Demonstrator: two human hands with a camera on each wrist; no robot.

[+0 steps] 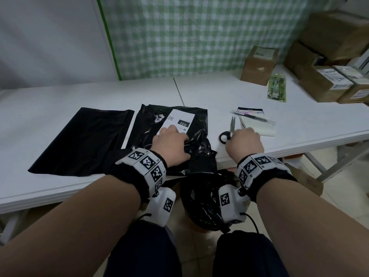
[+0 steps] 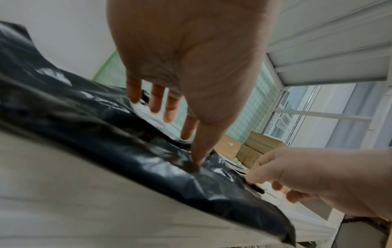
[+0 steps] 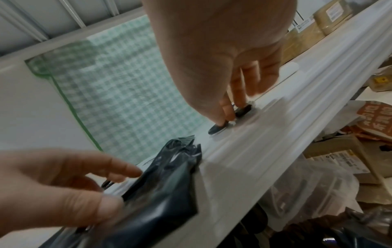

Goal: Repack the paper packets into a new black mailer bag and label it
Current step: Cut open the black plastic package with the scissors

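A flat new black mailer bag (image 1: pixel 83 140) lies on the left of the white table (image 1: pixel 50 108). Beside it is a crumpled, used black mailer (image 1: pixel 197 144) (image 2: pixel 106 134) (image 3: pixel 165 184) with a white label (image 1: pixel 179 120) printed "032". My left hand (image 1: pixel 169 142) (image 2: pixel 176 137) (image 3: pixel 84 184) presses on this mailer with its fingers stretched out and its thumb on the plastic. To the right, scissors (image 1: pixel 229 128) lie on the table. My right hand (image 1: pixel 243 140) (image 3: pixel 231 115) (image 2: pixel 297 181) grips their black handles (image 3: pixel 244 110) with curled fingertips. No paper packets show.
A pen (image 1: pixel 253 116), notepad (image 1: pixel 259 126) and sticker strip lie behind the scissors. Cardboard boxes (image 1: pixel 257 64) (image 1: pixel 327 82) and a green packet (image 1: pixel 276 87) fill the back right. A black bin bag (image 1: pixel 203 202) hangs below the table's front edge.
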